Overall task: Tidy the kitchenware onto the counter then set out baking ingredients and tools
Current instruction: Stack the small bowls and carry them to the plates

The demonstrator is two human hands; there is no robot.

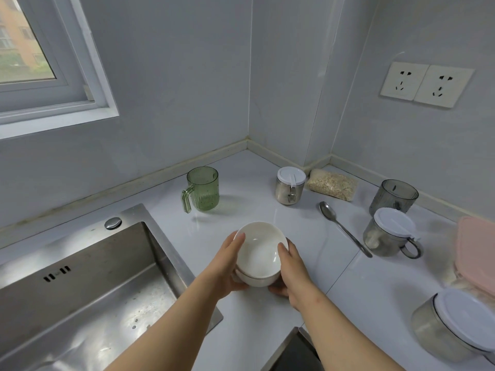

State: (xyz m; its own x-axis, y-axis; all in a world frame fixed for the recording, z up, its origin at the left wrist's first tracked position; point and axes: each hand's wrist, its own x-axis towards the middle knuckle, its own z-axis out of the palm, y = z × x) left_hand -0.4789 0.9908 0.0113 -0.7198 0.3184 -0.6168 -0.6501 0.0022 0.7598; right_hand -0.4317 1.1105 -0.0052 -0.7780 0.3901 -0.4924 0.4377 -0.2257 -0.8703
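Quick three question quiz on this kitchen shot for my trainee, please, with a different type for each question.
1. True or false: the left hand and right hand both grip the bowls.
2. Multiple choice: what stands right beside the oats bag? A sink, B lidded jar, C pink box.
3. Fill in: the stack in the hands has ___ bowls.

Key: 1 true. 2 B. 3 two.
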